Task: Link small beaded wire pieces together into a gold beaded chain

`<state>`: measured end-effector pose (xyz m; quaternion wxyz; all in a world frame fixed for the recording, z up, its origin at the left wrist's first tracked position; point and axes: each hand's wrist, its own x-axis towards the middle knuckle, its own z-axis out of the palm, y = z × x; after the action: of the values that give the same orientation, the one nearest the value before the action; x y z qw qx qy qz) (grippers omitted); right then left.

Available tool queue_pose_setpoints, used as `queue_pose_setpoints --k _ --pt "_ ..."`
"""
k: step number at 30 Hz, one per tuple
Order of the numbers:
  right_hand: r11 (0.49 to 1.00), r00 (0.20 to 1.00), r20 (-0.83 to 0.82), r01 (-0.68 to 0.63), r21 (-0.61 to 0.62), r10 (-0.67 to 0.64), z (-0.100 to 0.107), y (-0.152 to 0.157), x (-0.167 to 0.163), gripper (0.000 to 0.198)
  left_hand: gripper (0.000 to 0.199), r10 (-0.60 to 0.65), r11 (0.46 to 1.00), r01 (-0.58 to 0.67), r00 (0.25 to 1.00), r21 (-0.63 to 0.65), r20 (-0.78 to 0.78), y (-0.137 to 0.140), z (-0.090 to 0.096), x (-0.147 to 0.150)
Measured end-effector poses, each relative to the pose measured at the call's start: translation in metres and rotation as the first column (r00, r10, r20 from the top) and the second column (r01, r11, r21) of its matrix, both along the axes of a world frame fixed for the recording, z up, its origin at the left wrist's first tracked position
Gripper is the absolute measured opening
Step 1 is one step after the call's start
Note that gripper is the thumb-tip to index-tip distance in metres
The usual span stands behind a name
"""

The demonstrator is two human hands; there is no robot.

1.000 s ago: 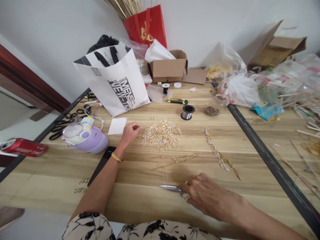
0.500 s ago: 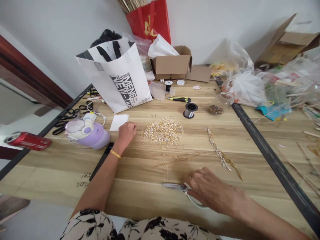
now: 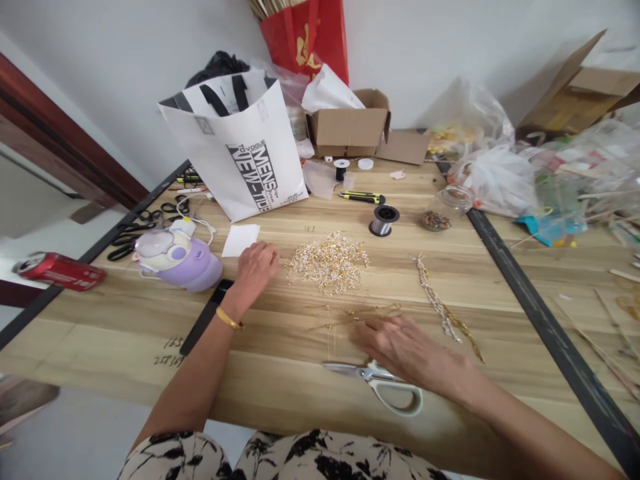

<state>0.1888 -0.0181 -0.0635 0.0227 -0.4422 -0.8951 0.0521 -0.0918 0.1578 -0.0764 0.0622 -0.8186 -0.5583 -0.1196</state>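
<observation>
My left hand (image 3: 256, 272) lies on the table beside a pile of small gold and clear beads (image 3: 327, 263), fingers curled inward and fingertips hidden. My right hand (image 3: 400, 343) hovers low at thin gold beaded strands (image 3: 350, 316), its bent fingers slightly blurred; whether they grip a strand I cannot tell. White-handled scissors (image 3: 397, 397) lie just below that hand, apart from it. To the right rest a silver chain (image 3: 437, 303) and a gold chain (image 3: 463, 327), close together.
Behind the beads stand a wire spool (image 3: 384, 220), a yellow-black cutter (image 3: 363, 197) and a jar (image 3: 440, 210). A white bag (image 3: 240, 147), purple bottle (image 3: 183, 260), black phone (image 3: 205, 320) and red can (image 3: 65, 271) are at left. Plastic bags (image 3: 500, 177) crowd the right.
My right hand has come off the scissors and moved up and slightly left to the beaded strands. The scissors stay on the table. My left hand has barely moved.
</observation>
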Motion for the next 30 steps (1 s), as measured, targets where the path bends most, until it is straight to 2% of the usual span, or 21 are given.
queue_pose_setpoints --k 3,5,7,9,10,12,14,18,23,28,30 --pt "0.997 0.999 -0.036 -0.02 -0.072 0.018 -0.003 0.012 -0.005 0.014 0.018 -0.058 0.995 0.072 0.984 -0.075 0.17 -0.015 0.005 0.01" --pt "0.996 0.995 -0.101 -0.027 -0.089 0.018 -0.006 0.02 -0.009 0.016 0.017 -0.086 0.967 0.156 0.945 -0.203 0.314 -0.026 0.007 0.018" --pt "0.996 0.987 -0.161 -0.035 -0.083 0.022 -0.01 0.026 -0.015 0.019 0.014 -0.143 0.877 0.329 0.874 -0.35 0.464 -0.037 0.009 0.027" --pt "0.997 0.982 -0.189 -0.028 -0.076 0.013 -0.013 0.031 -0.02 0.02 0.014 -0.201 0.777 0.463 0.825 -0.427 0.529 -0.048 0.011 0.035" --pt "0.997 0.982 -0.191 -0.027 -0.076 0.012 -0.015 0.033 -0.023 0.02 0.014 -0.224 0.766 0.478 0.825 -0.43 0.519 -0.052 0.012 0.038" --pt "0.998 0.981 -0.195 -0.028 -0.059 0.016 -0.018 0.037 -0.026 0.021 0.017 -0.265 0.768 0.48 0.841 -0.424 0.472 -0.06 0.012 0.043" --pt "0.999 0.977 -0.21 -0.026 -0.025 0.02 -0.021 0.043 -0.028 0.022 0.019 -0.255 0.779 0.465 0.848 -0.42 0.466 -0.064 0.01 0.047" --pt "0.999 0.96 -0.28 0.021 0.047 -0.007 -0.03 0.052 -0.026 0.02 0.028 -0.204 0.796 0.44 0.841 -0.415 0.501 -0.067 -0.008 0.05" --pt "0.992 0.929 -0.359 0.113 0.052 -0.087 -0.039 0.054 -0.02 0.018 0.043 -0.214 0.803 0.461 0.815 -0.379 0.538 -0.066 -0.028 0.051" --pt "0.98 0.913 -0.37 0.197 0.032 -0.172 -0.034 0.065 -0.004 0.021 0.044 -0.17 0.835 0.433 0.789 -0.339 0.59 -0.063 -0.025 0.047" --pt "0.951 0.9 -0.338 0.307 0.04 -0.276 -0.028 0.074 0.011 0.022 0.044 -0.144 0.838 0.427 0.774 -0.339 0.617 -0.061 -0.023 0.045"
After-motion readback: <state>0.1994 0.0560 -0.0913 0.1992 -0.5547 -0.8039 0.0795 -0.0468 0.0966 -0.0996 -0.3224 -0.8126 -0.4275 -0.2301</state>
